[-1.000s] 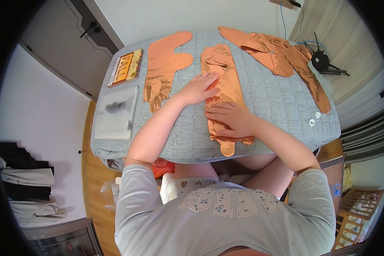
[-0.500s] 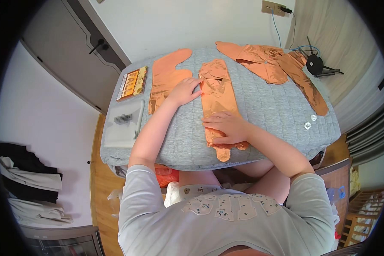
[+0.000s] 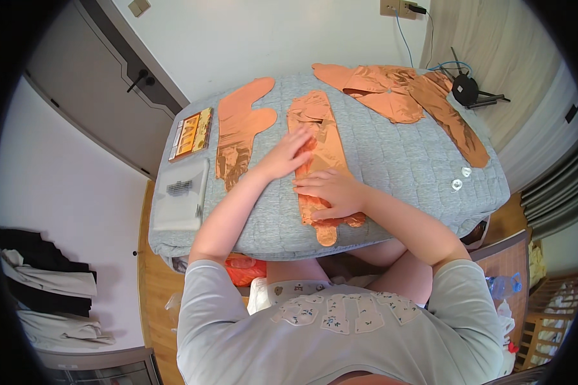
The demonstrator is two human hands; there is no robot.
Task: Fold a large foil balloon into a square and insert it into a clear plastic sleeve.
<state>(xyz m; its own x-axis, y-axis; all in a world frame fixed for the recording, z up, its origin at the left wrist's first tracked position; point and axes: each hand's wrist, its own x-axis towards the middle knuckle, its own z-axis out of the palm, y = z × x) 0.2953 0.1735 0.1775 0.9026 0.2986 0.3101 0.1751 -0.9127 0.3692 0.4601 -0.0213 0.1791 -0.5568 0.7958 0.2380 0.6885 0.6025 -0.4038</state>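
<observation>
A flat, deflated copper-coloured foil balloon lies lengthwise before me, its near end crumpled and ending in a rounded tab. Across its left edge, midway along, my left hand rests with fingers outstretched on the foil. My right hand is spread flat over the nearer part, covering some of the creases. Neither hand grips anything. Left of it is another flat foil balloon with a rounded, curving outline. A third, larger foil piece lies partly folded at the far right, with a long strip angled toward me.
The grey quilted cover bears everything. On its left are a box with an orange picture and a clear plastic pouch. A black router stands at the far right; two small clear round pieces lie nearer.
My left hand has slid rightward and nearer, its fingers now further onto the middle balloon. The right hand stays nearly in place. The whole view has shifted slightly.
</observation>
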